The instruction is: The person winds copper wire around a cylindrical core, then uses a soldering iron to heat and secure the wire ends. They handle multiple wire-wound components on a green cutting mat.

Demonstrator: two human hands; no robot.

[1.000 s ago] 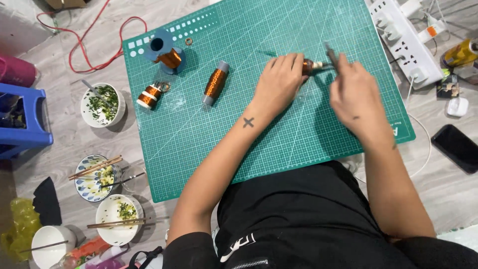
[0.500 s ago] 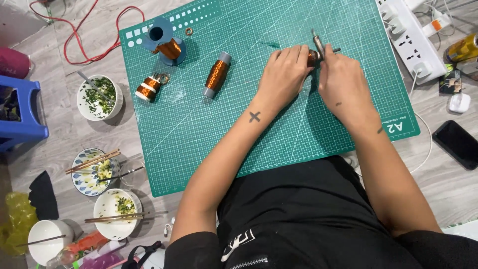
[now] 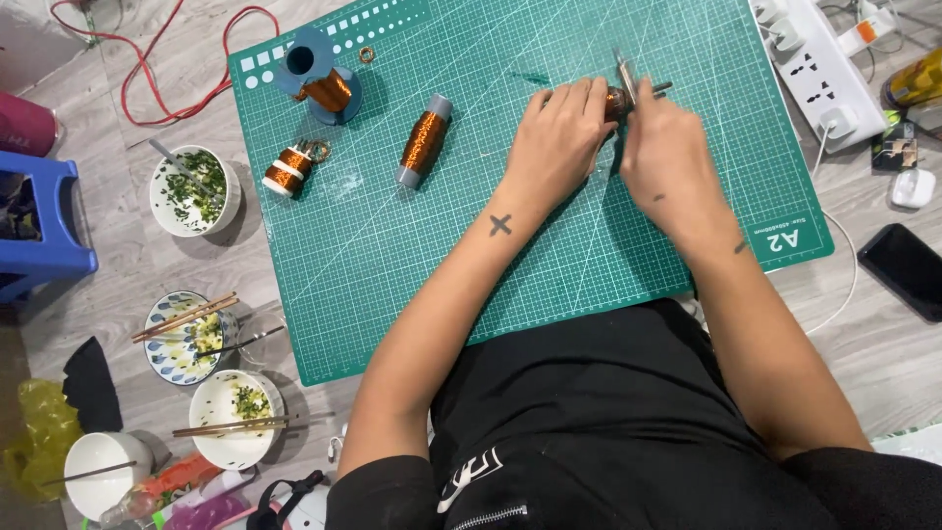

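Observation:
On the green cutting mat (image 3: pixel 589 255), my left hand (image 3: pixel 567 132) grips a small copper-wound coil (image 3: pixel 615 100) with a metal shaft sticking out to the right. My right hand (image 3: pixel 662 147) holds a thin metal tool (image 3: pixel 625 77) against that coil. The two hands touch over the coil, which is mostly hidden by fingers. To the left lie a grey-ended spool of copper wire (image 3: pixel 423 140), a small copper coil with white ends (image 3: pixel 287 168) and a blue spool with copper wire (image 3: pixel 321 80).
A white power strip (image 3: pixel 819 59) lies at the mat's right, with a black phone (image 3: pixel 905 269) and a white earbud case (image 3: pixel 912 186). Several bowls with chopsticks (image 3: pixel 191 191) stand on the floor at left, beside a blue stool (image 3: pixel 44 221) and a red cable (image 3: pixel 186 74).
The view has shifted slightly, so everything sits lower in frame. Both hands have drawn together over the coil and the right hand's tool now rests against it.

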